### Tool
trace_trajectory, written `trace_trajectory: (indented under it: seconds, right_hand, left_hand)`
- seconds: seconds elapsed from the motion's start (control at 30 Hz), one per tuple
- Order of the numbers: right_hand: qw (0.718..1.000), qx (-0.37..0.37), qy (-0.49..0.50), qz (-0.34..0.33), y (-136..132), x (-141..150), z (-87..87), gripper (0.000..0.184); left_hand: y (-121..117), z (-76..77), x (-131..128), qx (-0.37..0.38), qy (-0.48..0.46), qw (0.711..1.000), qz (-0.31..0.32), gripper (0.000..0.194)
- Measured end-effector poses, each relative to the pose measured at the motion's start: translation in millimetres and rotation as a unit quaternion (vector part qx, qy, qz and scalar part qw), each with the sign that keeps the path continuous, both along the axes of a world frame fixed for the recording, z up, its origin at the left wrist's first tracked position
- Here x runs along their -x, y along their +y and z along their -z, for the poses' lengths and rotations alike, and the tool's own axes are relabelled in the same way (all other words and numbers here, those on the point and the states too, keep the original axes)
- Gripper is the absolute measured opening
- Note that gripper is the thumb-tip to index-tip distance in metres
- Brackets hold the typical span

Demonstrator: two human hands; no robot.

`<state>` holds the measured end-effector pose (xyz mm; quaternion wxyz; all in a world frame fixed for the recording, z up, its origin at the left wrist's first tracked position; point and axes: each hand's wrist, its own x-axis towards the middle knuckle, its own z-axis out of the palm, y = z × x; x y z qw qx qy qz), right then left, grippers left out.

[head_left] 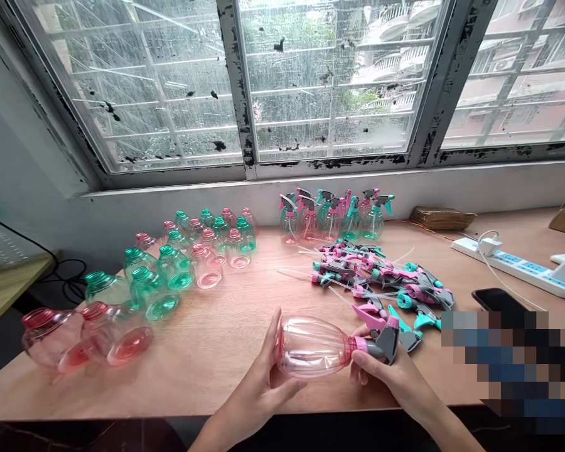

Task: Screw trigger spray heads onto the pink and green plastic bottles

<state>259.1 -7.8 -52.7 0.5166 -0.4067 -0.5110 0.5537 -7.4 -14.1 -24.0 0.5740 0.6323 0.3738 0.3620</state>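
A clear pink spray bottle (313, 346) lies sideways in the air between my two hands, over the front of the table. My left hand (268, 376) cups its base, fingers behind and thumb below. At the neck, my right hand (381, 370) grips the pink collar of the grey and pink spray head (383, 342), which sits on the bottle's mouth. Whether the collar is fully tightened cannot be seen. Just beyond my right hand spreads a pile of loose pink, green and grey spray heads (371, 270) with thin tubes.
Rows of open pink and green bottles (169, 270) stand along the left. Several bottles with spray heads (332, 216) stand by the wall. A power strip (518, 263), a phone (499, 300) and a brown package (442, 218) lie right on the wooden table (207, 351).
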Motion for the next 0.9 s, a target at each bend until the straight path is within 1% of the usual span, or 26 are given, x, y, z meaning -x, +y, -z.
trace_trajectory:
  seconds: [0.07, 0.1, 0.2, 0.3, 0.33, 0.47, 0.57, 0.67, 0.73, 0.83, 0.9]
  right_hand:
    - [1.000, 0.002, -0.004, -0.004, -0.9, 0.7, -1.3, 0.031]
    - [1.000, 0.004, -0.004, -0.006, -1.5, 1.1, -2.1, 0.031]
    - [1.000, 0.004, 0.000, -0.008, -2.9, 2.4, -4.3, 0.031]
    - [1.000, 0.001, 0.012, -0.009, -2.8, 2.8, -4.6, 0.031]
    - [1.000, 0.003, 0.017, -0.008, -2.5, 2.7, -4.4, 0.032]
    - [0.999, 0.016, 0.039, 0.011, -1.3, 2.9, -4.1, 0.036]
    - [0.999, 0.006, 0.042, 0.007, -1.3, 3.7, -4.5, 0.032]
    - [1.000, -0.004, 0.028, -0.001, -1.8, 4.7, -4.3, 0.031]
    - [1.000, -0.005, 0.021, -0.003, -2.0, 5.2, -3.9, 0.031]
    - [1.000, -0.004, 0.026, 0.000, -1.8, 5.4, -3.0, 0.031]
    - [0.999, -0.004, 0.034, 0.000, -1.3, 4.9, -2.1, 0.031]
  left_hand:
    - [-1.5, -1.6, 0.2, 0.021, -0.006, 1.000, -0.014, 0.115]
    - [-2.2, -2.7, 0.1, 0.036, -0.014, 0.999, -0.017, 0.117]
    - [-3.2, -6.1, -0.9, 0.058, -0.037, 0.998, -0.010, 0.108]
    - [-2.6, -8.2, -2.5, 0.034, -0.048, 0.998, 0.005, 0.096]
    - [-2.4, -8.6, -3.0, 0.025, -0.047, 0.999, 0.008, 0.095]
    - [-2.5, -8.4, -3.7, 0.010, -0.022, 1.000, 0.009, 0.104]
    - [-2.8, -7.5, -2.9, 0.010, -0.017, 1.000, 0.006, 0.111]
    - [-2.4, -7.0, -1.8, 0.028, -0.024, 0.999, 0.001, 0.119]
    - [-1.9, -7.1, -1.5, 0.043, -0.043, 0.998, 0.002, 0.113]
    - [-1.3, -6.8, -1.9, 0.044, -0.055, 0.997, 0.001, 0.100]
    - [-1.1, -6.0, -2.0, 0.042, -0.052, 0.998, 0.002, 0.100]
